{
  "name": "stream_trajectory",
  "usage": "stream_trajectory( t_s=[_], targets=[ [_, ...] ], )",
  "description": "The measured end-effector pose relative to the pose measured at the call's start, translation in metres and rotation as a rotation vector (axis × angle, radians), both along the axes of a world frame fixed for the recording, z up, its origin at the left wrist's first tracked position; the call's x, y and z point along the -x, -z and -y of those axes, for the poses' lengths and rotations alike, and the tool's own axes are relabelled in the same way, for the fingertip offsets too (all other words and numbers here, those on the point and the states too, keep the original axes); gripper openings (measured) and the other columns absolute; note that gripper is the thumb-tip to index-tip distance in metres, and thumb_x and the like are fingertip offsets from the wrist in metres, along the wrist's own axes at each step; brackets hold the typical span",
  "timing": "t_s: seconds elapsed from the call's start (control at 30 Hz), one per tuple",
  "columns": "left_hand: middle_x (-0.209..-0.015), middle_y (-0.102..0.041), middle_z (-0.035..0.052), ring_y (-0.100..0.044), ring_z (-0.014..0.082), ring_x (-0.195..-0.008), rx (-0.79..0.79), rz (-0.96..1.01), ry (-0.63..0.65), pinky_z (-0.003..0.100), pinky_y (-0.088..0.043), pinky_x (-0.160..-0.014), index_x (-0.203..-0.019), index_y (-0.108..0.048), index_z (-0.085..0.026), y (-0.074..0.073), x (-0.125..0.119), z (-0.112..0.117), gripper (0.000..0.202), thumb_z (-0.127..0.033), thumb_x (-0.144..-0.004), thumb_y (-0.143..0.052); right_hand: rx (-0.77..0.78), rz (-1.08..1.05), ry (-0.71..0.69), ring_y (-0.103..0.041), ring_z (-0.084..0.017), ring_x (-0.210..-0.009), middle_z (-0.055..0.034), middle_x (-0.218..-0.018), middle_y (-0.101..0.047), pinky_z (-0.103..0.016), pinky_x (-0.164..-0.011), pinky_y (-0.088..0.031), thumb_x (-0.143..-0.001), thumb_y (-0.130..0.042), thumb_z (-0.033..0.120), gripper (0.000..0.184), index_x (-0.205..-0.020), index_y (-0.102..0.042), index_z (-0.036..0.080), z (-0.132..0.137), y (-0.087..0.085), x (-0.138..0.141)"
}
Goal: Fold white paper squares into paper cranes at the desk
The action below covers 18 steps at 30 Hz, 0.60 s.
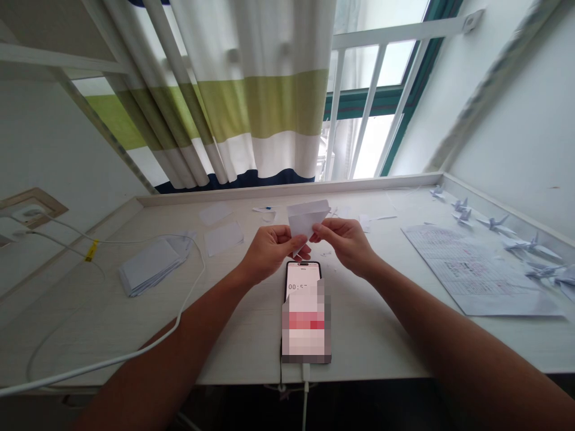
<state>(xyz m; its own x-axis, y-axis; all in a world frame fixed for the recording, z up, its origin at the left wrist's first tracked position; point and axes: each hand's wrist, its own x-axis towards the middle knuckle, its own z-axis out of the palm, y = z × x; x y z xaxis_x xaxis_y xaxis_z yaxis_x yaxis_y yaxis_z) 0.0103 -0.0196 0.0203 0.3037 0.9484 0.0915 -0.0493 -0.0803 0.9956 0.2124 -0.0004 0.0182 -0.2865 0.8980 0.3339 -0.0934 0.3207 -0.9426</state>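
Note:
Both of my hands hold one folded piece of white paper [308, 216] above the middle of the desk. My left hand [274, 248] pinches its lower left side between thumb and fingers. On the right edge, my right hand [344, 239] grips the paper with thumb and curled forefinger. The paper is wide at the top and narrows toward a point at the bottom, partly hidden by my fingers. Just below the hands, a phone [305, 308] lies face up with a timer on its screen, part of it blurred out.
A stack of white paper [153, 263] and a loose sheet [224, 238] lie left. At right is a written sheet [471, 269], with several folded paper cranes [494, 223] along the edge. A white cable [188, 305] crosses my left forearm; another charging cable [306, 383] meets the phone.

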Motion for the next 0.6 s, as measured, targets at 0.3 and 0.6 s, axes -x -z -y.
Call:
stream_trajectory(
  t_s=[0.3,0.6],
  targets=[
    [-0.090,-0.082,0.0137,-0.079,0.0224,-0.075,-0.008,-0.016,0.033,0.037,-0.066,-0.073,-0.096,-0.077,-0.012,0.002,0.000,0.000,0.042,-0.052,-0.085,-0.083,0.001,-0.137,0.196,-0.066,-0.016,-0.067,-0.0028,-0.073,-0.073,-0.035,-0.073,-0.057,-0.089,-0.078,0.042,0.025,-0.078,-0.079,0.020,0.002,-0.006,0.001],
    [-0.090,-0.083,0.0144,-0.080,0.0227,-0.075,-0.001,-0.015,0.038,0.037,-0.066,-0.072,-0.097,-0.077,-0.011,0.008,0.002,-0.004,0.042,-0.051,-0.084,-0.084,0.018,-0.260,0.416,-0.064,-0.014,-0.065,-0.0034,-0.083,-0.074,-0.035,-0.071,-0.059,-0.090,-0.075,0.049,0.026,-0.083,-0.076,0.023,-0.015,-0.003,-0.016]
  ],
)
